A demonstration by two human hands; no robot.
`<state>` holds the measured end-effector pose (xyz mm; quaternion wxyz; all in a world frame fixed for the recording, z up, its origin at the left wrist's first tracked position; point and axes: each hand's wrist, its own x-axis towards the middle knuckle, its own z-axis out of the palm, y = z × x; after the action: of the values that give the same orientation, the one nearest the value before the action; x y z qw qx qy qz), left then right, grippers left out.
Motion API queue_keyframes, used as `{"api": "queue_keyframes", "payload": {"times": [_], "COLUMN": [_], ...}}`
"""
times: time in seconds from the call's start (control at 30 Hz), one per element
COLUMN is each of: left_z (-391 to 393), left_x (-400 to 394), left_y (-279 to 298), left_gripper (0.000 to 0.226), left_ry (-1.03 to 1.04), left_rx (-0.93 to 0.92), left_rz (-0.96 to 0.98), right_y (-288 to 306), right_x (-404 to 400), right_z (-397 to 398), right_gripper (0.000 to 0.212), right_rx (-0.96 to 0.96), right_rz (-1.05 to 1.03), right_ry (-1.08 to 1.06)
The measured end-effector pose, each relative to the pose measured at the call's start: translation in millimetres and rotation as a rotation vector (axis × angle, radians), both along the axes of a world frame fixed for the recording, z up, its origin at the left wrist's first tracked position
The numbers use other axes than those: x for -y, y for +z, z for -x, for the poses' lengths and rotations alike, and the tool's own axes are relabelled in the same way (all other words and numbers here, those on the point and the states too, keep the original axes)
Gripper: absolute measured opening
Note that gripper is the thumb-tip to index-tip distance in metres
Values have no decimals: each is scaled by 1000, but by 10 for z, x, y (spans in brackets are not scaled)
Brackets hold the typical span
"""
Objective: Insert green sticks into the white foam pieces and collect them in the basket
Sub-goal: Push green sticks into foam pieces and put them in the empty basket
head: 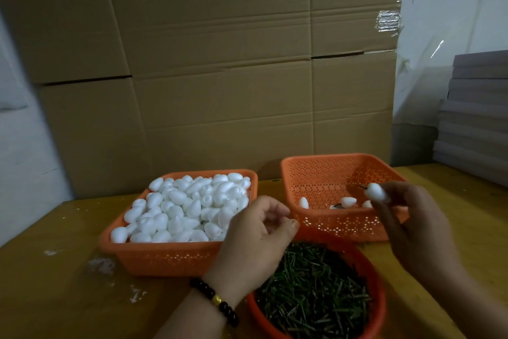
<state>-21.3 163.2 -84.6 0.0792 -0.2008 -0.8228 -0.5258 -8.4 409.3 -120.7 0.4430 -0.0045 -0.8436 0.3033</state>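
Observation:
My right hand (412, 217) pinches a white foam piece (376, 192) with a short green stick poking out of its far end, held over the near right corner of the orange collecting basket (324, 171). A few finished foam pieces (348, 200) lie in that basket. My left hand (255, 239) hovers with loosely curled fingers and holds nothing, between the full basket of white foam pieces (187, 206) and the round red bowl of green sticks (316, 292).
Stacked cardboard boxes (220, 63) stand as a wall right behind the baskets. A pile of grey boards (475, 118) sits at the back right. White foam crumbs (101, 265) dot the yellow tabletop (68, 283) at the left.

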Motion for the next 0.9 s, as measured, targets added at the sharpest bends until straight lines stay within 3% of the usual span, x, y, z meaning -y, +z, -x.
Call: {"api": "queue_keyframes", "payload": {"times": [0.13,0.2,0.33,0.43,0.6,0.73,0.9], "left_z": [160,257,383,407,402,391,412], "left_x": [214,337,489,508,507,506,533], "left_y": [30,15,-20,-33,-48,-49,-53], "left_gripper": [5,11,46,58,66,58,38], "left_ry": [301,409,445,414,382,387,407], "left_rx": [-344,-396,-129,-16,-33,-35,-44], "left_rz": [341,486,742,843,910,859,766], "right_y": [-63,-87,-121,-101,14,92,70], "right_x": [-188,-235,-247,-197,81,304,396], "right_z": [77,104,130,110,-49,-219,-247], "right_gripper": [27,27,32,38,29,40,51], "right_rx": [180,236,277,311,105,350,551], "right_rz": [-12,-68,-178,-203,-255,-337,-528], "right_ry": [-165,-240,-310,-290,-22,377,555]}}
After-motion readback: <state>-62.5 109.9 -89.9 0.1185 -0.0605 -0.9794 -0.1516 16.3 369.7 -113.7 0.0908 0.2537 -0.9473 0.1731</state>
